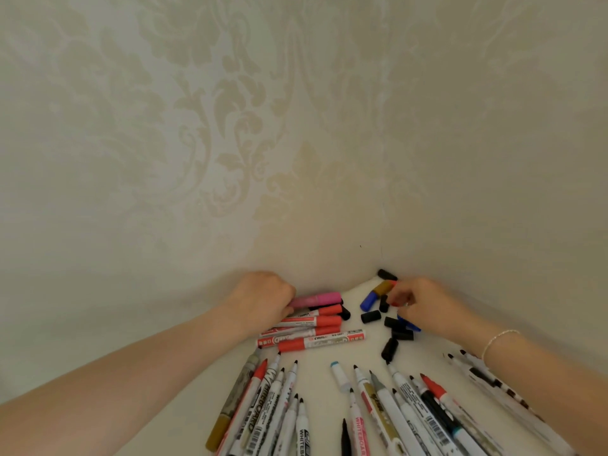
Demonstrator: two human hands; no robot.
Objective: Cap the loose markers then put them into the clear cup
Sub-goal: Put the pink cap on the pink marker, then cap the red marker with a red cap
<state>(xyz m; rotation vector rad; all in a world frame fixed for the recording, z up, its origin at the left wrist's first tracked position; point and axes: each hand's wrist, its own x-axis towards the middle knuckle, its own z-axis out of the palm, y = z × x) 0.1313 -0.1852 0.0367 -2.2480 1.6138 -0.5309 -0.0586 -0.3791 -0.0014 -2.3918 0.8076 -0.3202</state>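
My left hand point(263, 297) rests at the far left of the table, fingers closed over the ends of a pink marker point(317, 299) and a stack of red-capped markers point(316, 324). My right hand point(424, 307) hovers over a scatter of loose caps: black caps point(399, 330), a blue cap point(368, 299) and a gold cap point(381, 287). Its fingertips curl down among them, and I cannot see whether they grip one. Several uncapped markers fan out near me, one group on the left point(273, 399) and one on the right point(394, 406). No clear cup is in view.
The white table point(329, 357) ends against a patterned cream wall point(296, 126) that fills most of the view. More uncapped markers point(477, 373) lie partly under my right forearm. A bracelet point(496, 340) sits on my right wrist.
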